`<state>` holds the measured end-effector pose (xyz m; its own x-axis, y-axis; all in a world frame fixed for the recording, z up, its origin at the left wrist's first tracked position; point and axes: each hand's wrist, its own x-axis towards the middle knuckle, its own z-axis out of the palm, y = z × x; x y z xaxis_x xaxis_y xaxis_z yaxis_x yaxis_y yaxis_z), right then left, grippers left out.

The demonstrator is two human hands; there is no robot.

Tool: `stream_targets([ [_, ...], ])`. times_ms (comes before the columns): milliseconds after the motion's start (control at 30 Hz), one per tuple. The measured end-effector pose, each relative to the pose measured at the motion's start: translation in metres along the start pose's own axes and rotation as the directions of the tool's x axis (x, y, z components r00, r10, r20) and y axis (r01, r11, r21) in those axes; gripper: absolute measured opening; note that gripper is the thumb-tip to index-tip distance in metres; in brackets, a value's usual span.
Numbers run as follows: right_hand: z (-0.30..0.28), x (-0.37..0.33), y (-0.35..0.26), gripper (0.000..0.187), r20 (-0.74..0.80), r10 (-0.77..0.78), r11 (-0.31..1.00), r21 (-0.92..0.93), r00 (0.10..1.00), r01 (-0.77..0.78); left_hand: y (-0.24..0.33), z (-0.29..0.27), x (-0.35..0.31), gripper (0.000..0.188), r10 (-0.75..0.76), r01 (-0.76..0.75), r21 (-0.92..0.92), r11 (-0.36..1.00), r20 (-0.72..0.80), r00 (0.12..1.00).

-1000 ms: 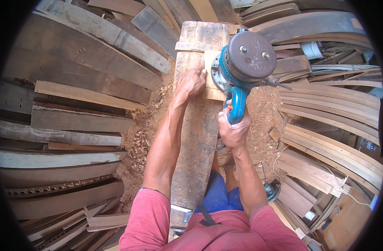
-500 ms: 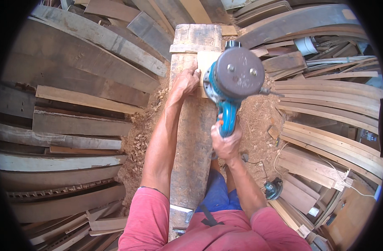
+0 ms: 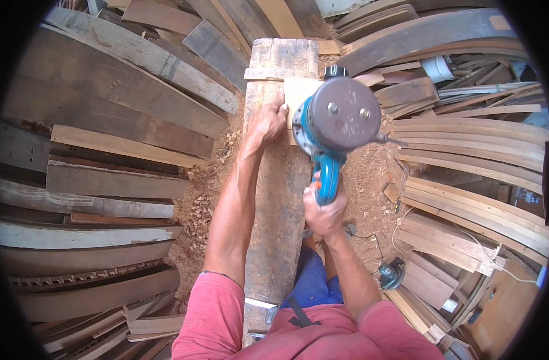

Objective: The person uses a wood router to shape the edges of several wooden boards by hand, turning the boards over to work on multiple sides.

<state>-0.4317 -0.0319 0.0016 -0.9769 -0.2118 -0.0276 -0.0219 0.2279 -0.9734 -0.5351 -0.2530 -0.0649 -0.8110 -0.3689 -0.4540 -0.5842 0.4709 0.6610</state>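
Note:
My right hand [image 3: 325, 210] is wrapped around the teal handle of a router [image 3: 346, 114]. Its round brown top, with two bolts, faces up, and a black knob [image 3: 336, 72] sticks out on the far side. Under the router's left side lies a pale wooden board [image 3: 295, 90], partly hidden by the tool. My left hand [image 3: 268, 122], fingers curled, holds the board at its left edge. The board rests on a worn wooden bench [image 3: 280, 192] against a wooden cross strip [image 3: 274, 73]. The router's bit cannot be seen.
Sawdust and shavings [image 3: 370, 186] cover the floor. Stacked planks stand along the left [image 3: 118, 174] and right [image 3: 460, 144]. A second teal power tool [image 3: 392, 273] sits low right, beside a pale cable [image 3: 397, 234]. A metal-bladed tool [image 3: 262, 304] lies on the bench's near end.
The router and both hands appear slightly lower in the picture, as does the bench. Both hands keep the same hold.

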Motion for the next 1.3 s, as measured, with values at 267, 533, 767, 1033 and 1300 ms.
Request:
stream_targets([
  [267,0.008,0.067,0.003,0.030,-0.002,-0.082,0.997,0.002,0.997,0.082,0.014,0.000,-0.009,0.045,0.036,-0.034,0.060,0.998,-0.037,0.999],
  [533,0.016,0.079,0.004,0.029,-0.044,-0.075,0.997,0.013,0.996,0.076,0.012,-0.004,-0.008,0.048,0.013,-0.013,0.016,1.000,0.015,1.000],
  [767,0.016,0.097,0.007,0.033,-0.019,-0.131,0.991,0.012,0.991,0.131,0.017,-0.008,-0.009,0.048,-0.031,0.030,0.022,0.999,0.043,0.999],
  [1033,0.016,0.096,0.004,0.031,-0.039,-0.160,0.987,0.005,0.986,0.160,0.000,0.003,0.001,0.049,0.056,-0.056,0.002,0.998,-0.036,0.998],
  [1300,0.002,-0.010,-0.007,0.030,0.007,-0.009,1.000,-0.001,1.000,0.009,0.000,0.002,0.002,0.050,-0.048,0.049,-0.048,0.998,0.024,0.999],
])
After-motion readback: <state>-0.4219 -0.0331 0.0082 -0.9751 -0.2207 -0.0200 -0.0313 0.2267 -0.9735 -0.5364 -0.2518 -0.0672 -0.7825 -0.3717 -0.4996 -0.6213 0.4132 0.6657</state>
